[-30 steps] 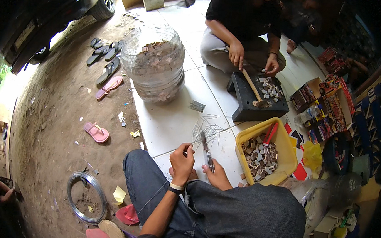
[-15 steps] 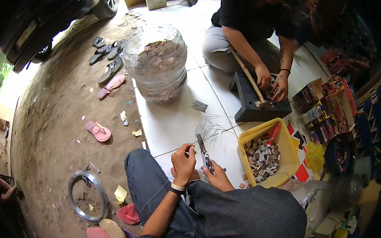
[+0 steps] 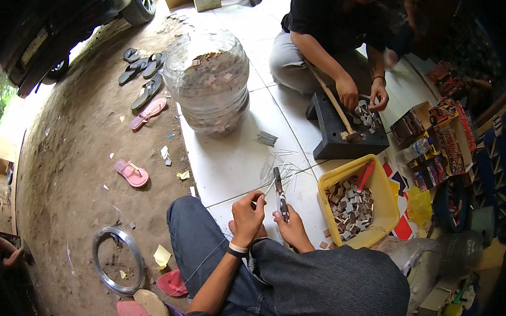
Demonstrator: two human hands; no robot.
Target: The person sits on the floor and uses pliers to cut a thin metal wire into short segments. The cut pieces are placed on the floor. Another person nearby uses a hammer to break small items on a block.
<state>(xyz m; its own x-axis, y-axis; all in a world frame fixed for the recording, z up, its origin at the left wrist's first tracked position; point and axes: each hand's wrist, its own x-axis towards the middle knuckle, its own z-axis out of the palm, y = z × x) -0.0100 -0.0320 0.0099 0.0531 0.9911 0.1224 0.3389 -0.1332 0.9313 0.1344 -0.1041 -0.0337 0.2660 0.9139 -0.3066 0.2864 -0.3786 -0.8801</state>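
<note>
My left hand, with a light band at the wrist, is closed in a pinch over my lap. A thin piece of wire rises from its fingertips. Close by on the right, my right hand grips a pair of dark-handled pliers, jaws pointing up and away from me. Just beyond the pliers, loose straight wires lie scattered on the white tiles, with a small bundle of cut wires farther off. Whether the pliers touch the wire I cannot tell.
A yellow tub of small square pieces stands right. Beyond it, a co-worker's hands work at a black block bearing a hammer. A large clear plastic container stands far left of centre. A wire coil and sandals lie left.
The pliers and my right hand have shifted slightly right; my left hand has moved a little right too. The co-worker's hands have moved, exposing small pieces on the black block.
</note>
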